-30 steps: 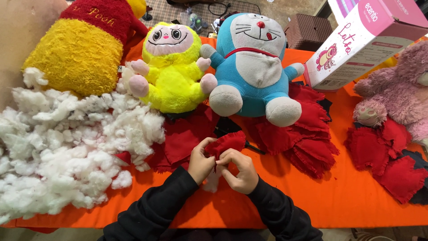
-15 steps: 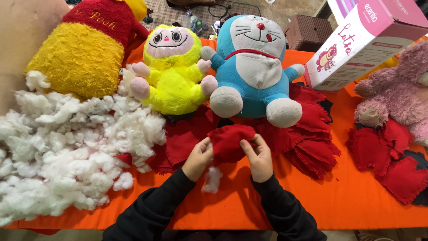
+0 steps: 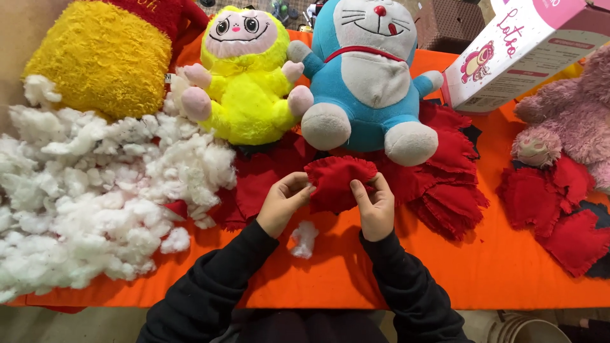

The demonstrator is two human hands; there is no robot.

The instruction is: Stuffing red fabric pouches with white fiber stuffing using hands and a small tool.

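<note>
Both hands have lifted the red fabric pouch (image 3: 338,183) off the desk near its front edge; left hand (image 3: 284,201) and right hand (image 3: 375,206) pinch its sides; a loose grip could spill its stuffing beside the white tuft (image 3: 304,238).

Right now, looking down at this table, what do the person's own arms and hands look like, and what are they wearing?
Both arms are covered in long black sleeves of soft, slightly creased fabric that end at the wrists. The left hand and right hand are bare: no gloves, and no rings, watch or bracelet show. No markings or print appear on the sleeves.
</note>
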